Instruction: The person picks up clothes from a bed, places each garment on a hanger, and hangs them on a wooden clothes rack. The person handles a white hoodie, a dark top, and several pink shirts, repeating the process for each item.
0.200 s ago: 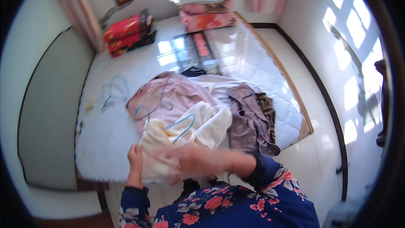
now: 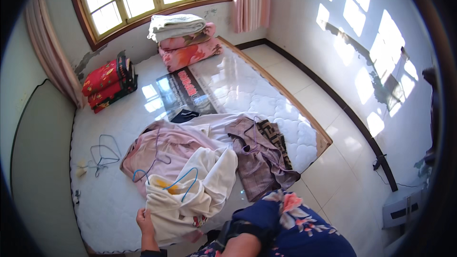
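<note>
Forearm [image 2: 242, 246] lower, left grip [image 2: 145, 222] on sweatshirt [image 2: 178, 205]

rumpled cream top [image 2: 212, 188] w/ yellow patch [image 2: 167, 185] nr upper end lies at nr. end of white mattress [image 2: 104, 214], thin blue hanger [image 2: 180, 179] at same end.

White garment [image 2: 216, 173] of matt cloth

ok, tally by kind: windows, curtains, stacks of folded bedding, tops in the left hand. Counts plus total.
Window: 1
Pink curtains: 2
Folded bedding stacks, one mainly red, one pink with white on top: 2
Cream top in left hand: 1
Total: 6
</note>
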The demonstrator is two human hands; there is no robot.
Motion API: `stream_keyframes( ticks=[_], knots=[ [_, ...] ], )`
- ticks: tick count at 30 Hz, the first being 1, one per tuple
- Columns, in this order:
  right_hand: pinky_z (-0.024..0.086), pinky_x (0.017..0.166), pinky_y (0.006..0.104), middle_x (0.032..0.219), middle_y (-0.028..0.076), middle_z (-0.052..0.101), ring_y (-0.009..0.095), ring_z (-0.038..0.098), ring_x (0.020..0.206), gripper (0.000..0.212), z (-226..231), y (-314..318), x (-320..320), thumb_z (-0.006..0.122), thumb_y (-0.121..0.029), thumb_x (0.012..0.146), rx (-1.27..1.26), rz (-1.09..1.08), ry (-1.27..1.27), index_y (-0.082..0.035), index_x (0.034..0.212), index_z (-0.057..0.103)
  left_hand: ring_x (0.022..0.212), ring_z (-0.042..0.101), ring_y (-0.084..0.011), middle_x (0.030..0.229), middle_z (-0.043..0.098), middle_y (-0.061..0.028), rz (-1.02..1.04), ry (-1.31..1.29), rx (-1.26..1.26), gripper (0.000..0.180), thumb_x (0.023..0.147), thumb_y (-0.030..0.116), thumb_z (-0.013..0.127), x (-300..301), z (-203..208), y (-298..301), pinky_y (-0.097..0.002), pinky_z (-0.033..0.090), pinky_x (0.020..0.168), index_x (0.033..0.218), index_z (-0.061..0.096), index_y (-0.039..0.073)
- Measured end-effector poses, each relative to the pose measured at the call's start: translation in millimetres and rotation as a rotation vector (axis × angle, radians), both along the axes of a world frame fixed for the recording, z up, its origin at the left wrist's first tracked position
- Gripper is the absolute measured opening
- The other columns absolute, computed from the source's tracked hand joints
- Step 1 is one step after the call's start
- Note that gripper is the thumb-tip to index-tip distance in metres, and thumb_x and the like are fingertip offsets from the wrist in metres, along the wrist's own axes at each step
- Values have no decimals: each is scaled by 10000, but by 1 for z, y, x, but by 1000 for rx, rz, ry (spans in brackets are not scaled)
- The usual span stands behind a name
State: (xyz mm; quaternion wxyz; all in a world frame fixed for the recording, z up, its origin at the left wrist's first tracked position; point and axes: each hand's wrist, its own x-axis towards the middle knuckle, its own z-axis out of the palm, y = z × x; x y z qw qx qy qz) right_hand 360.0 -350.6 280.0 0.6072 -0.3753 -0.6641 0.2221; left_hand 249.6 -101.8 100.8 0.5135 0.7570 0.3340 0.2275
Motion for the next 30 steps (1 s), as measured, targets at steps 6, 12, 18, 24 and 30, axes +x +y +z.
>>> stream_keyframes(
  ticks=[6,12,18,24,30],
  knots=[
    [371,776,406,983,112,529,267,487,919,380,36,27,-36,541,-259,785,191,322,11,-11,1071,506,641,445,-45,734,526,15,4,0,-228,119,803,83,556,4,-25,41,-191,387,590,897,525,17],
    [336,809,452,1052,114,519,285,470,986,366,59,44,-44,491,-296,820,271,397,-25,-27,1066,517,647,464,-48,757,541,9,-117,-48,-317,115,808,79,544,27,-30,64,-189,398,602,907,531,21],
    [300,842,498,1120,116,509,303,454,1053,367,78,35,-32,440,-333,856,171,381,-64,-42,1062,529,663,473,-53,769,548,6,-133,3,-377,114,809,85,545,39,-35,74,-193,401,614,907,537,29],
    [298,829,499,1108,116,524,312,470,1023,401,81,10,-13,426,-388,852,172,318,-15,-39,996,560,680,500,-63,801,574,-17,-119,24,-401,116,806,82,550,51,-39,78,-203,415,623,910,543,32],
    [315,833,464,1028,146,535,303,481,986,412,76,11,-22,420,-405,844,353,341,112,-19,898,553,667,499,-65,783,567,-12,-98,40,-346,129,804,80,550,64,-32,62,-207,417,616,923,540,31]
  ],
)
